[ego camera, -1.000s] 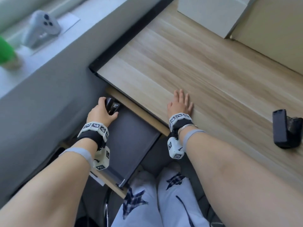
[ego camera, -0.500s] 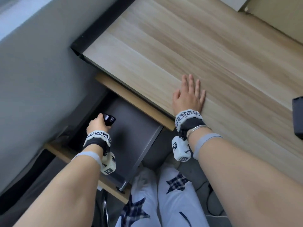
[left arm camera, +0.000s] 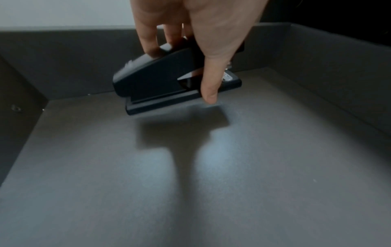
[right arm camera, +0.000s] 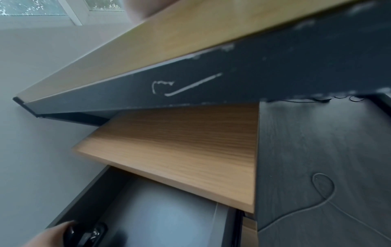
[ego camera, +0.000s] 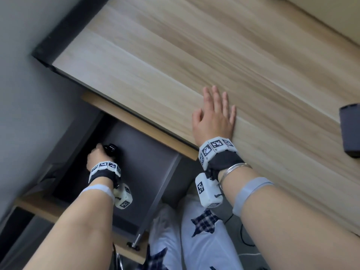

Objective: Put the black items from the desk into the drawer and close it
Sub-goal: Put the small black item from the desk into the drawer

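Observation:
My left hand (ego camera: 98,154) grips a black stapler (left arm camera: 167,78) from above, thumb on one side and fingers on the other. It hangs just over the grey floor of the open drawer (ego camera: 148,168), near the back left corner; the stapler (ego camera: 111,150) shows in the head view past my knuckles. My right hand (ego camera: 214,115) lies flat, fingers straight, on the front edge of the wooden desk (ego camera: 194,55). Another black item (ego camera: 350,129) stands on the desk at the far right, cut by the frame edge.
The drawer's wooden front panel (ego camera: 48,209) lies near my left forearm, and a metal rail (ego camera: 155,201) runs along its right side. A grey wall (ego camera: 23,94) closes the left. My knees in white trousers (ego camera: 194,240) sit under the desk.
My left hand has carried the stapler down from the drawer's upper edge deep into the drawer. My right hand stays flat on the desk. The head view has tilted down.

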`<state>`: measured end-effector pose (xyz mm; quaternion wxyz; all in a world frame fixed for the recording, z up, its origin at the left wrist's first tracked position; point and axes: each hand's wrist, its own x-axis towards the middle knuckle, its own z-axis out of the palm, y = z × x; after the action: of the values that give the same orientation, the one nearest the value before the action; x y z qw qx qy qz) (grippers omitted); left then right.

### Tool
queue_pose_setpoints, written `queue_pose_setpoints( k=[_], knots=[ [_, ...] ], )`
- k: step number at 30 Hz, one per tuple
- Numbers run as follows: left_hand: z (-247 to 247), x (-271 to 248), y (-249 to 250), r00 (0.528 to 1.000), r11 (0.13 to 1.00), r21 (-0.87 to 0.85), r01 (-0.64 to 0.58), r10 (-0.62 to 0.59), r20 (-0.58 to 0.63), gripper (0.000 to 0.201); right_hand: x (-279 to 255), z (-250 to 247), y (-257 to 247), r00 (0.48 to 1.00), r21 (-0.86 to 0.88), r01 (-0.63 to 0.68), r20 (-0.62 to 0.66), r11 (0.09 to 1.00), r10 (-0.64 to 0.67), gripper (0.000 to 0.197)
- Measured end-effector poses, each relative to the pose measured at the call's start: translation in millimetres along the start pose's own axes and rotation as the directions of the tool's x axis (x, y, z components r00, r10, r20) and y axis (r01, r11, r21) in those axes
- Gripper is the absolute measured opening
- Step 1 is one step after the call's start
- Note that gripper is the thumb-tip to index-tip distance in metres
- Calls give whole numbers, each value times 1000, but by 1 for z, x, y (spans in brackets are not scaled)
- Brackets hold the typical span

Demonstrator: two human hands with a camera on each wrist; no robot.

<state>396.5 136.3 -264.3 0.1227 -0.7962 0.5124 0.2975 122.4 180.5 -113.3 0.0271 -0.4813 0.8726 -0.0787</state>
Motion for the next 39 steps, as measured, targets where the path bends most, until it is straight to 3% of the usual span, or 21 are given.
queue_pose_setpoints(
  k=[11,17,21,28,35,39],
  knots=[
    [14,7,-3,998,998,62,-15,11,63,41,0,0,-3,1000,12,-4,-8,1000,4,63],
    [-2,4,-3,989,999,30,-26,21,149,59,-1,-2,-3,1000,3,-4,-2,1000,4,63],
    [-23,-8,1,987,997,44,-64,56,150,58,-1,-3,-3,1000,13,-3,23,1000,3,63],
    [-73,-54,21,991,994,33,-109,106,84,46,-2,-13,-4,997,50,-11,80,999,7,62],
    [-145,-102,68,975,969,-118,-217,210,-67,22,13,-46,7,942,62,61,327,996,-78,61],
    [-176,-123,110,949,946,-109,-306,294,-112,14,28,-70,20,920,105,-13,390,994,-29,56]
  ],
)
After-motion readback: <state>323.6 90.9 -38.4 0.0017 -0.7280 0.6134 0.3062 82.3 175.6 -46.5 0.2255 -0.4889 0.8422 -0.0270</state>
